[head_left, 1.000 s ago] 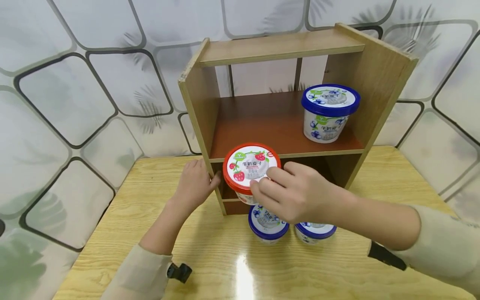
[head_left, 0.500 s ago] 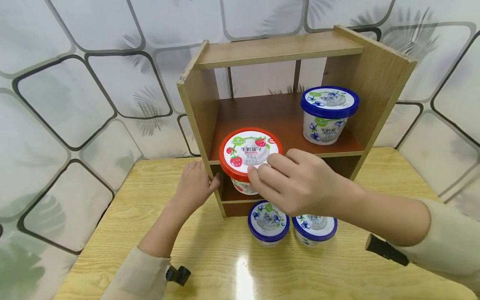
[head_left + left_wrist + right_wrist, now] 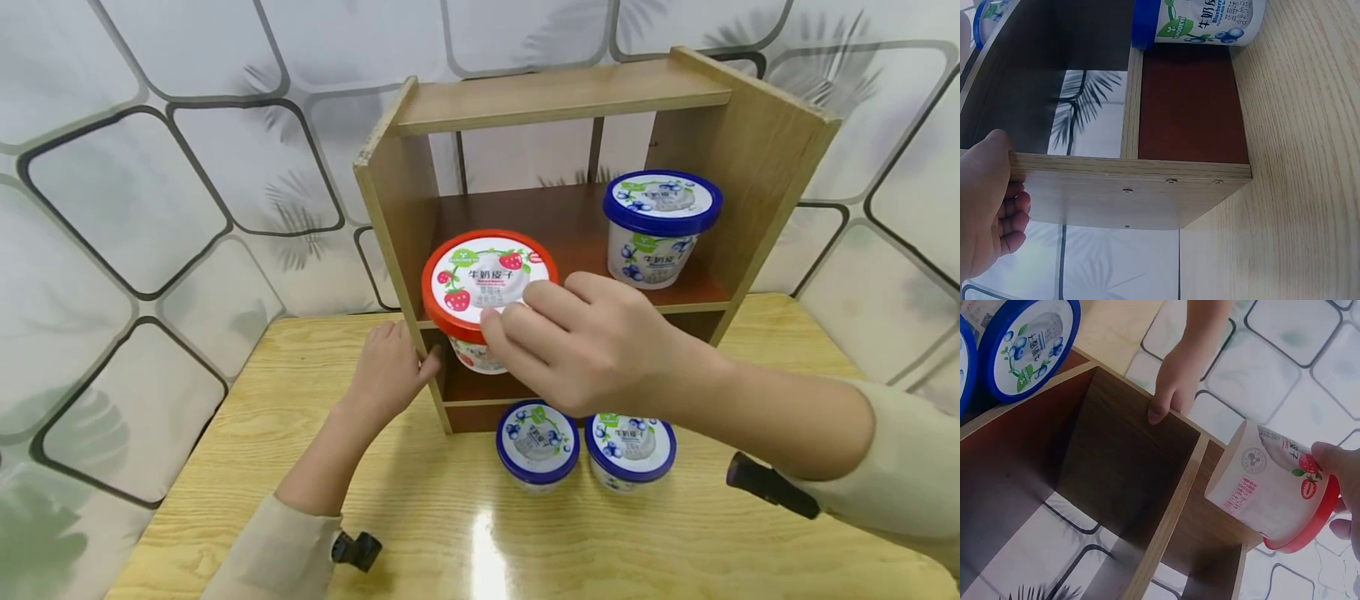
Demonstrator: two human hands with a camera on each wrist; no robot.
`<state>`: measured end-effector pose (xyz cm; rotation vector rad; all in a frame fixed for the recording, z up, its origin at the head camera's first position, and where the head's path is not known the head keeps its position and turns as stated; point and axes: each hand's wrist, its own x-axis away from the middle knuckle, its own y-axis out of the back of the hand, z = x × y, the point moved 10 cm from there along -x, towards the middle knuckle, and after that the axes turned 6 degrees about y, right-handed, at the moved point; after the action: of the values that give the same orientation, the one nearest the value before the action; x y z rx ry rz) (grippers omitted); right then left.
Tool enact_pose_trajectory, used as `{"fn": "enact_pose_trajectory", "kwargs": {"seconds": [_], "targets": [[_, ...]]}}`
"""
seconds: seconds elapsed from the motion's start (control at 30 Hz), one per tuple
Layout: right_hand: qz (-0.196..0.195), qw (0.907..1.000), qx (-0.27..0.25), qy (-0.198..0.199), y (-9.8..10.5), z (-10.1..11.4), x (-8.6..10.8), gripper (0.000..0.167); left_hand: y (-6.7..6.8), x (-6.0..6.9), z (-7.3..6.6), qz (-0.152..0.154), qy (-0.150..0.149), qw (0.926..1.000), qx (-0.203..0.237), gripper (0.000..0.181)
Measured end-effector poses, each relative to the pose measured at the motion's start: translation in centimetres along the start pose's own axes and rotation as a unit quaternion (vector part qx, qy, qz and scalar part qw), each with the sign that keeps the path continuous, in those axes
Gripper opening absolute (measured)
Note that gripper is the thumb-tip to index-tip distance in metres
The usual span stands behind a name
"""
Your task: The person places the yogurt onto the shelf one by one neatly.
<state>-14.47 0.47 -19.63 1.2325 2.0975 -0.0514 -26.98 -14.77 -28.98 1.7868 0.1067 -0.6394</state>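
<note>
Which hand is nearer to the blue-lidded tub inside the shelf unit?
Right. The right hand, holding the red-lidded tub, is in front of and left of that blue-lidded tub. The left hand is farther, gripping the shelf unit's left side panel.

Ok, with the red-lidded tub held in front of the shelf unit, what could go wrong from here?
Slip: the right hand grips the red-lidded tub near its lid, so a slack grip might drop it, perhaps onto the blue-lidded tubs below.
Bump: the tub's base looks close to the front edge of the middle board and could catch it.
Jolt: the left hand holds the shelf unit by one side; a tug might shift it and the upper blue-lidded tub.
</note>
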Motion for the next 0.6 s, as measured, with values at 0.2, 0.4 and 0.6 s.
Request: {"fn": "enact_pose_trajectory", "kwargs": {"seconds": [0.2, 0.4, 0.6], "targets": [[0.048, 0.9986, -0.025, -0.004, -1.3, -1.5, -0.2, 0.038, 0.2, 0.0, -0.1, -0.01, -0.008, 0.9999, -0.004, 0.021], [0.056, 0.9976, -0.041, 0.005, 1.3, -3.5, -4.8, 0.012, 0.2, 0.0, -0.1, -0.011, -0.012, 0.9999, -0.006, 0.02], [0.077, 0.9965, -0.033, 0.002, 0.0, -4.1, -4.7, 0.013, 0.1, 0.1, -0.1, -0.011, -0.01, 0.9999, -0.008, 0.02]]}}
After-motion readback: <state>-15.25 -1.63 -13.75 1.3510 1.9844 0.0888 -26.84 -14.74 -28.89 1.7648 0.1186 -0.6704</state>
